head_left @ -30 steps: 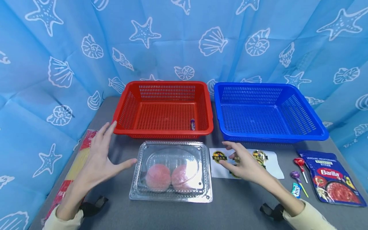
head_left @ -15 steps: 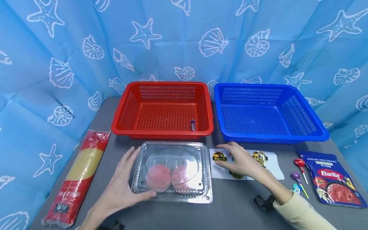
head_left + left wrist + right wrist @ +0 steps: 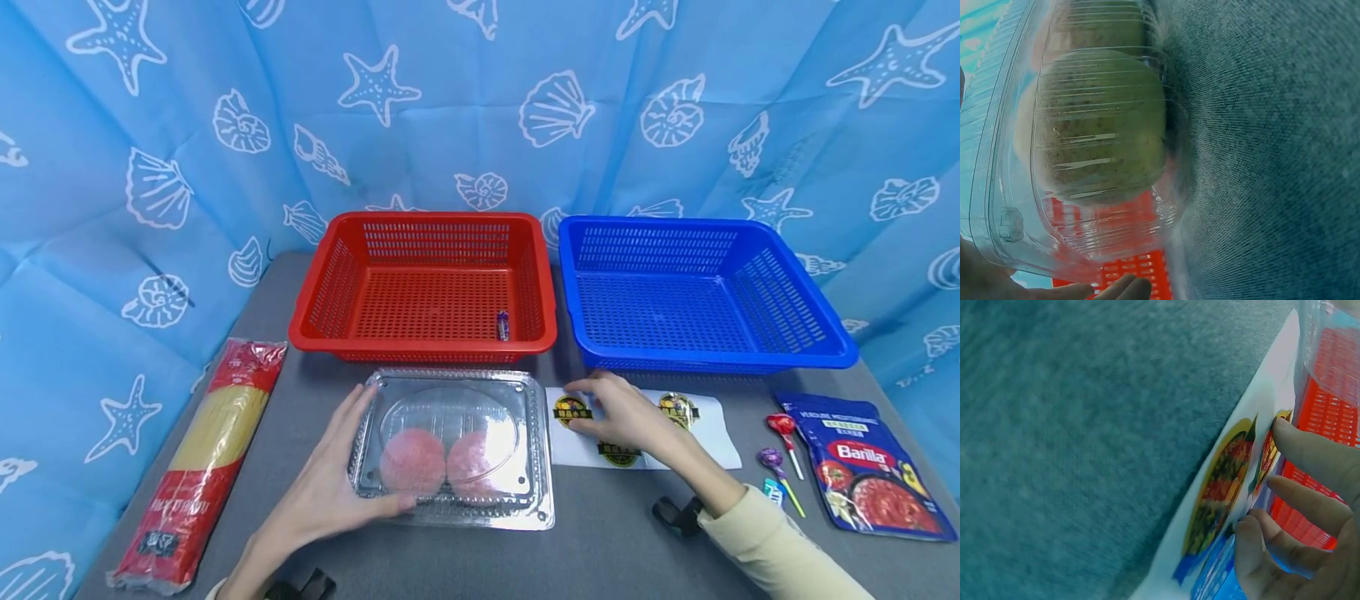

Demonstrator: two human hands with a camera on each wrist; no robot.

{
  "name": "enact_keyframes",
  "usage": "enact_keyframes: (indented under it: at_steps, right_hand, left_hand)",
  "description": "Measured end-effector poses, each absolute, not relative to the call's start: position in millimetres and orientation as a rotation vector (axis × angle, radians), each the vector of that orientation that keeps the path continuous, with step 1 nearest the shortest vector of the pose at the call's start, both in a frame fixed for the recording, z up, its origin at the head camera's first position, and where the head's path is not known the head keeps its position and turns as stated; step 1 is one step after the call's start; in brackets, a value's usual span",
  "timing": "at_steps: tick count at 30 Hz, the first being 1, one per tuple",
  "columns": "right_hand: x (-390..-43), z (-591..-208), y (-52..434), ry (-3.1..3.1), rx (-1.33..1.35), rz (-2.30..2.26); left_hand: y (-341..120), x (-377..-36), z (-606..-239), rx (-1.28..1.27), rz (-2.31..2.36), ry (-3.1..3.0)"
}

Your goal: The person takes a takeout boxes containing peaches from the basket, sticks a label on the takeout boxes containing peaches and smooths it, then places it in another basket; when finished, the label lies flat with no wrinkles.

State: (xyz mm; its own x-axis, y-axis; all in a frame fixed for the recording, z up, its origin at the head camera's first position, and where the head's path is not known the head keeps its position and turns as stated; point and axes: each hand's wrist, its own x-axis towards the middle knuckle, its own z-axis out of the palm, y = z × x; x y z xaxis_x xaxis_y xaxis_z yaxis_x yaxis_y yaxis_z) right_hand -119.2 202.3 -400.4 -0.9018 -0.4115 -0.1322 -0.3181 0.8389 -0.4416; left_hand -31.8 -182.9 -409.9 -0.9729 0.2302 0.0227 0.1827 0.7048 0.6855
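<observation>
In front of the red basket (image 3: 427, 344), our left hand (image 3: 333, 485), grip wide, just touches the clear container (image 3: 540, 471); front-right of that basket, our right hand (image 3: 633, 417), grip half-parted, touches the sticker sheet (image 3: 708, 429).

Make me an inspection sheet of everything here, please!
Surface: grey fabric tabletop.
Job's things: clear plastic box holding two round pink fruits; white paper sheet with round black-and-gold stickers.
Clutter: red-and-yellow plastic pasta packet; red rectangular plastic basket, purple item inside; blue rectangular plastic basket; blue flat pouch; red lollipop; purple lollipop; small turquoise packet.
Hands: left hand at the box's left edge; right hand touching the sheet.
Cables: nothing seen.
Surroundings: blue cloth curtain with white seashell prints.
</observation>
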Motion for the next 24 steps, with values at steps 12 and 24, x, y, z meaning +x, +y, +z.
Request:
enact_keyframes:
  at_steps: [12, 24]
  right_hand:
    - [-121.9, -405.4, 199.6, 2.822, -0.516, -0.572]
    - [-122.2, -406.7, 195.5, 2.853, -0.588, -0.549]
  left_hand:
    - [-181.5, -32.8, -404.4, 0.172, 1.098, 2.668]
    - [-182.5, -34.8, -408.7, 0.186, 1.131, 2.669]
